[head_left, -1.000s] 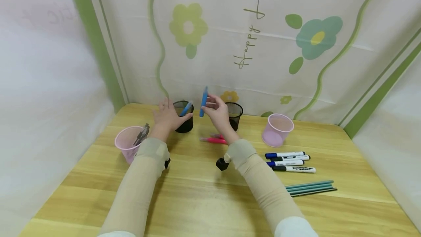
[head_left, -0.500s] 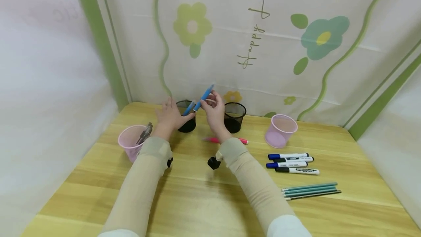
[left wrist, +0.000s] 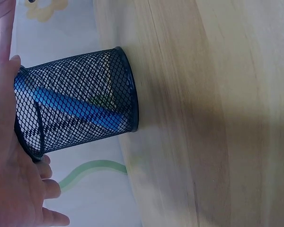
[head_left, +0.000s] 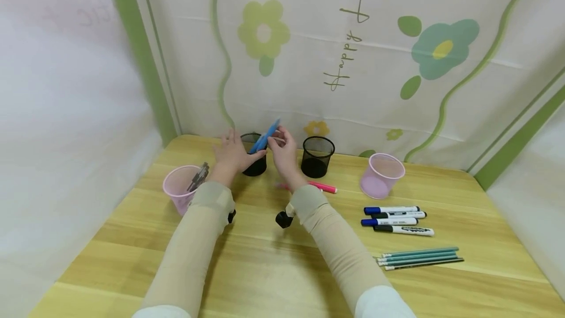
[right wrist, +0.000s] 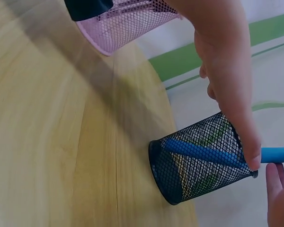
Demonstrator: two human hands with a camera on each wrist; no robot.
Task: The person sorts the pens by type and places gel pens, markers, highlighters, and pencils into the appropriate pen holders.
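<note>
In the head view my left hand lies against the left side of a black mesh pen cup, fingers spread and thumb across its front near the rim. Through the mesh, a blue felt-tip pen shows leaning inside in the left wrist view. My right hand pinches another blue felt-tip pen, tilted over the cup's right rim with its lower end down toward the opening. In the right wrist view, the held pen is just outside the rim, beside the left thumb. Whether its lower end is inside is hidden.
Pink felt-tip pens lie behind the right wrist, near a second black mesh cup. A pink cup with dark pens stands left, another pink cup right. Whiteboard markers and pencils lie at the right.
My right hand has moved left and lowered the blue felt-tip pen, tilting it, from beside the black cup to its rim. My left hand has stayed at the cup.
</note>
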